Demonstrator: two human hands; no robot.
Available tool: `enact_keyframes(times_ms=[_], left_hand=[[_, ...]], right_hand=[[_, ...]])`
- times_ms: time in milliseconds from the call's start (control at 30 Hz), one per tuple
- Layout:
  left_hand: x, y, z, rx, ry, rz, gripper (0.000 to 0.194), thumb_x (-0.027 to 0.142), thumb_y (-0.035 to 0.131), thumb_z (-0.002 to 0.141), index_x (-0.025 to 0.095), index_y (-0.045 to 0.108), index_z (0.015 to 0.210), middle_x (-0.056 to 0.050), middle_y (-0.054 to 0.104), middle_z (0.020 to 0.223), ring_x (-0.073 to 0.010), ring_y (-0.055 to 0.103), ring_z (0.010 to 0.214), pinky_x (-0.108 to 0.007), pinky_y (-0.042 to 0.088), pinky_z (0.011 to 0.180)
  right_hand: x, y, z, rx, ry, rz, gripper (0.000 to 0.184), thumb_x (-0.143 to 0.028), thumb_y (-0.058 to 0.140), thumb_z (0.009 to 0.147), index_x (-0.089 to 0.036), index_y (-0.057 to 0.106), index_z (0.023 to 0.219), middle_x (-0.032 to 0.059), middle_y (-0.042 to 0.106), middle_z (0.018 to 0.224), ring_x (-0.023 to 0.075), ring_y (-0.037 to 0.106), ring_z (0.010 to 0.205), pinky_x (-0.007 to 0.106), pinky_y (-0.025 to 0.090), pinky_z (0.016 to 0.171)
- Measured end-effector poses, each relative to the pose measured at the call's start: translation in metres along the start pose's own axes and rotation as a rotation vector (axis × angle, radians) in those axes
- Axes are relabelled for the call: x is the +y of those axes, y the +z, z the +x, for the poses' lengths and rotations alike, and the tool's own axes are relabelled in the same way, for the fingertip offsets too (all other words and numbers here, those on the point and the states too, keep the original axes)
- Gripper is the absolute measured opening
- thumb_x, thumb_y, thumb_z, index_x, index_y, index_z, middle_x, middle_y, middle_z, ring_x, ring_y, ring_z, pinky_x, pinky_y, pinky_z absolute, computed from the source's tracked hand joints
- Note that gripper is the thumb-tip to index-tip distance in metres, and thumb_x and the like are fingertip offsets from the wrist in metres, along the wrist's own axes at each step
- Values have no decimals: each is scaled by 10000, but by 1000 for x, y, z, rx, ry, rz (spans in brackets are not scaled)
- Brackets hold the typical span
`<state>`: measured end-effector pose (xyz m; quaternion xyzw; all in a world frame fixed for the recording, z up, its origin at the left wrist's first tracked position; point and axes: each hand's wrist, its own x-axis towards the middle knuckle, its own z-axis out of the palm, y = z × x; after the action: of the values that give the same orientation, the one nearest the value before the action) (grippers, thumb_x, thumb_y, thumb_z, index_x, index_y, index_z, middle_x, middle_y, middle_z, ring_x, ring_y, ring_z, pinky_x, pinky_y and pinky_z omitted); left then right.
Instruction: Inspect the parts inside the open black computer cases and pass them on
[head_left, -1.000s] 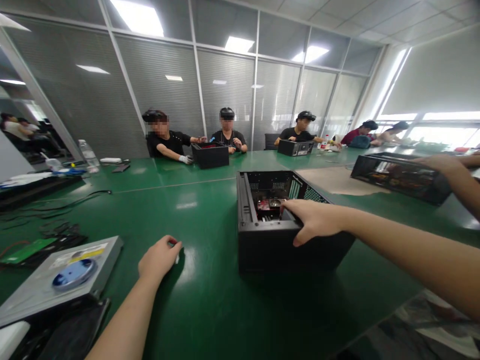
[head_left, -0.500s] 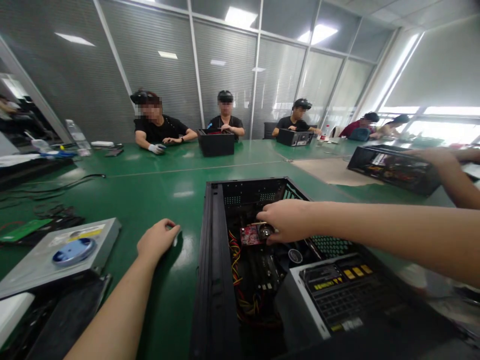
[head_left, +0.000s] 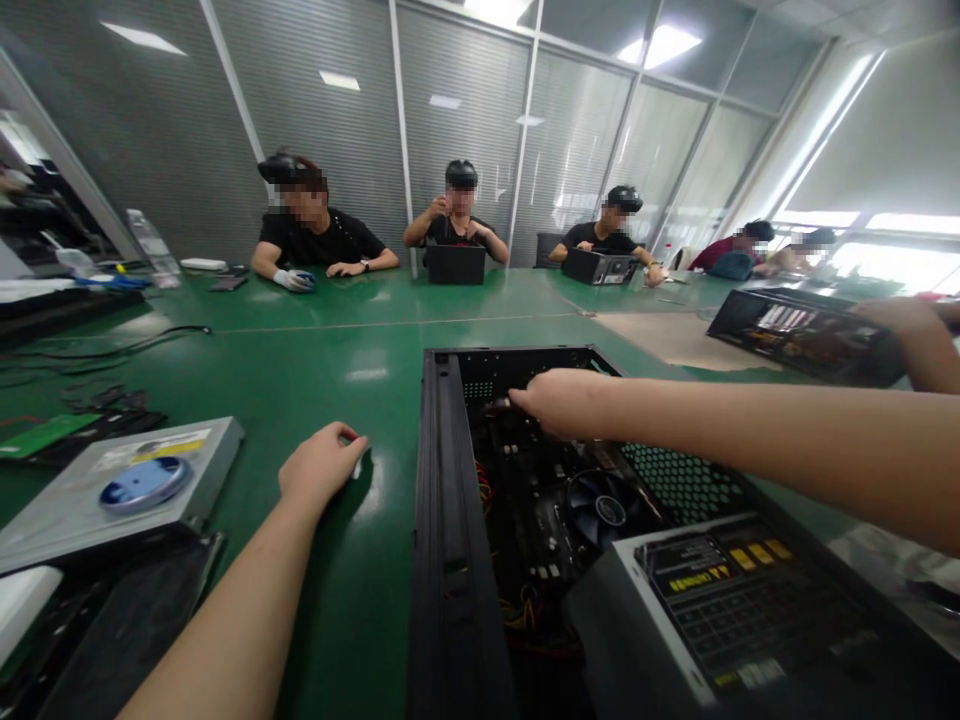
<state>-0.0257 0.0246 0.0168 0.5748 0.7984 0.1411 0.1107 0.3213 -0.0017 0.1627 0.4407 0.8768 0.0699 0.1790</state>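
Observation:
My right hand (head_left: 566, 403) reaches into the open black computer case (head_left: 439, 480), fingers closed near its far end. At the fingertips shows the thin edge of an expansion card (head_left: 495, 407), seen almost edge-on; its red face is not visible now. Below the hand are the motherboard (head_left: 521, 480), a dark cooling fan (head_left: 609, 510) and red and yellow wires (head_left: 484, 485). The power supply (head_left: 720, 590) fills the near right of the case. My left hand (head_left: 319, 462) rests on the green table left of the case, fingers closed around something small with white and red bits showing.
On the left lie a silver optical drive (head_left: 187, 480) with a blue tape roll (head_left: 145, 483) on it, a green circuit board (head_left: 52, 435) and black cables (head_left: 135, 333). Several co-workers sit opposite. Another person's hands hold a computer case (head_left: 802, 335) at right.
My right hand has moved farther into the case's far end; the card has turned from red face showing to nearly edge-on. My left hand stays put. The view has shifted slightly.

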Motion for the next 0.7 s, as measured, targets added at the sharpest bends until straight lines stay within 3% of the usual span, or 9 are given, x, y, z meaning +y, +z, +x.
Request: enact_keyframes(times_ms=[100, 200, 400, 533, 700], left_hand=[[1, -1, -1, 4, 3, -3, 453, 623, 497, 766, 287, 688, 1002, -75, 746, 949, -343, 670, 916, -378, 463, 673], [2, -2, -2, -2, 1, 4, 439, 618, 484, 776, 294, 678, 999, -74, 745, 953, -347, 669, 926, -387, 464, 680], [3, -3, -2, -15, -6, 17, 430, 623, 473, 784, 298, 666, 990, -84, 738, 965, -356, 668, 943, -408, 475, 712], [4, -2, -2, -6, -8, 25, 439, 631, 474, 781, 298, 672, 989, -91, 730, 983, -360, 666, 947, -417, 483, 720], [4, -1, -2, -11, -25, 18, 424, 624, 481, 780, 309, 669, 994, -86, 728, 1000, -360, 663, 971, -419, 486, 739]], right_hand=[[19, -16, 13, -2, -101, -81, 443, -106, 564, 851, -151, 608, 1289, 160, 709, 1063, 292, 687, 955, 366, 496, 764], [24, -22, 24, -25, -102, -94, 472, -152, 512, 916, -146, 513, 1388, 172, 697, 1105, 289, 683, 984, 356, 488, 762], [5, -11, 37, -189, -140, -130, 394, -142, 571, 882, -114, 625, 1271, 169, 705, 1116, 295, 683, 1025, 370, 499, 814], [2, -10, 40, -130, -105, -115, 352, -165, 458, 950, -87, 651, 1235, 202, 709, 1092, 317, 685, 1031, 406, 510, 819], [12, -5, 44, -106, -76, -99, 354, -165, 592, 881, -92, 654, 1221, 191, 703, 1125, 288, 681, 1039, 365, 504, 852]])
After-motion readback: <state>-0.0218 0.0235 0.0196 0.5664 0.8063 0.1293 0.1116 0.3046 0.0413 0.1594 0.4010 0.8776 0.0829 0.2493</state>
